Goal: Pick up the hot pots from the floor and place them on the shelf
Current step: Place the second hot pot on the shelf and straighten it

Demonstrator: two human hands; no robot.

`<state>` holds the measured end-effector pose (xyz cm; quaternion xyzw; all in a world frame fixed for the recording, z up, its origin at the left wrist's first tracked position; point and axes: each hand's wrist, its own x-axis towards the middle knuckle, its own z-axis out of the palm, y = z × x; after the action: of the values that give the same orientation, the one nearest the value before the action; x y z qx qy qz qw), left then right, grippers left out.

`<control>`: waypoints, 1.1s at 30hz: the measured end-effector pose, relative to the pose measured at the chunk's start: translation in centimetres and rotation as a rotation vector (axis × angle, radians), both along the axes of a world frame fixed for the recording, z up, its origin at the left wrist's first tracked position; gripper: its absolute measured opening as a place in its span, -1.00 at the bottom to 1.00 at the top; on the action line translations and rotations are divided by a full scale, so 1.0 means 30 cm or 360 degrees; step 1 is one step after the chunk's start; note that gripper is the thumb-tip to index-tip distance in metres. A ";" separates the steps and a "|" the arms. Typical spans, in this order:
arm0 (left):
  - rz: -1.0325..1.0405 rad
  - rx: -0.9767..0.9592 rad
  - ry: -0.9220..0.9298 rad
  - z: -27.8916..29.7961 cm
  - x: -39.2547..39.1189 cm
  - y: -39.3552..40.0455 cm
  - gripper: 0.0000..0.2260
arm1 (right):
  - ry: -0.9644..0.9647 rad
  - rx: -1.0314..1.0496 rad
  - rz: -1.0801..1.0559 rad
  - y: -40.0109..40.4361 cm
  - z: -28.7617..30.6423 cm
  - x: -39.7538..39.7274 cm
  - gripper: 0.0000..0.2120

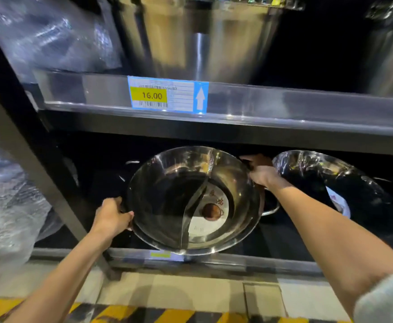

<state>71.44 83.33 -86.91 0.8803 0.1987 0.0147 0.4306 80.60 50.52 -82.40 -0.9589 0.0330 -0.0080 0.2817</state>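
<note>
Head view, looking down into the bottom bay of a dark metal shelf [237,136]. Centre of frame: a shiny steel hot pot [167,197], round and shallow, split by a curved divider into two halves, tilted with its open face toward the camera. Printed paper label lying inside the right half. Lower rim resting at the front lip of the bottom shelf, upper rim leaning back into the dark bay. Left hand [111,216] gripping the pot's lower left edge, fingers curled over the rim, thumb on the inside. Right hand [259,170] closed around the upper right edge, fingers wrapped over what looks like a handle; exact contact too dark to make out. Both forearms bare, reaching forward from the bottom corners.

Just right of the right hand, a second hot pot [307,169] wrapped in clear plastic, also leaning on the bottom shelf. On the shelf above, tall steel stockpots [198,43] and, at left, plastic-wrapped goods [51,36]. Blue and yellow price tag [165,95] reading 16.00 with a white up arrow on the upper shelf's front edge. Pale tiled floor [191,290] below, edged with yellow and black hazard stripes [167,315].
</note>
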 end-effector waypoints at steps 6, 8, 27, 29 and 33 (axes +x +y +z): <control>0.0048 -0.0033 -0.0043 -0.034 0.027 -0.020 -0.96 | 0.0005 -0.0023 -0.0017 0.020 -0.048 0.061 -0.57; 0.0071 -0.0050 -0.0058 -0.046 0.035 -0.031 -0.94 | 0.0020 -0.0079 0.0005 0.029 -0.059 0.081 -0.62; 0.0355 -0.0497 -0.0004 -0.046 0.032 -0.170 -0.77 | 0.0062 0.0545 -0.0348 0.029 -0.231 -0.379 -0.47; 0.0295 -0.0517 -0.0081 -0.047 0.031 -0.131 -0.65 | 0.0128 0.0978 -0.0371 0.041 -0.245 -0.350 -0.39; 0.0099 -0.0466 -0.0118 -0.045 0.047 -0.078 -0.55 | 0.0104 0.1209 -0.0408 0.050 -0.251 -0.287 -0.41</control>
<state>72.86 80.98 -88.27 0.8003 0.2097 0.0314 0.5608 71.99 52.01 -89.92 -0.7744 0.1619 0.0001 0.6117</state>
